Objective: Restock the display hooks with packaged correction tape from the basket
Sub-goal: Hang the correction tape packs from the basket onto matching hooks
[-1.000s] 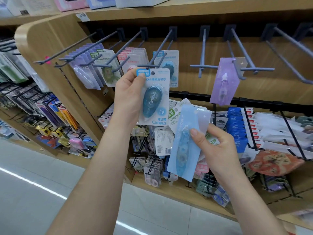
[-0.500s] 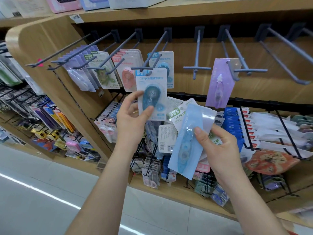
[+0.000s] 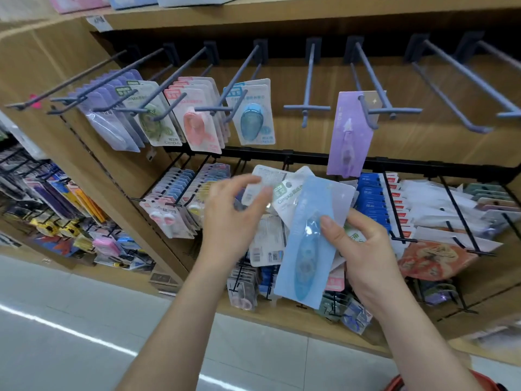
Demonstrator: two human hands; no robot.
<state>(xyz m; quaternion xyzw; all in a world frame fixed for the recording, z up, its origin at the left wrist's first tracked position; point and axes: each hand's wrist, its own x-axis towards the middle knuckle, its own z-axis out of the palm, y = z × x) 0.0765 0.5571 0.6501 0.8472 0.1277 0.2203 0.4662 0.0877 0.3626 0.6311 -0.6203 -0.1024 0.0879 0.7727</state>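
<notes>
Right hand (image 3: 363, 249) grips fanned correction tape packs (image 3: 307, 244) before crowded lower hooks (image 3: 458, 210); left hand (image 3: 234, 218), grip released, is just beside them.

I am seeing free room along the bare middle hook (image 3: 307, 107) in the upper row, with only its crossbar sitting at the tip. The far-right hook (image 3: 476, 127) is hanging bare too. Between them a purple pack (image 3: 348, 136) is taking up one prong. To the left, the blue pack (image 3: 255, 114) and pink packs (image 3: 198, 122) are crowding their hooks. Lower down, the packs (image 3: 307, 241) fanned in the right hand (image 3: 366, 249) are blocking the way to the lower racks (image 3: 456, 204), with the left hand (image 3: 234, 221) hovering close beside them.
</notes>
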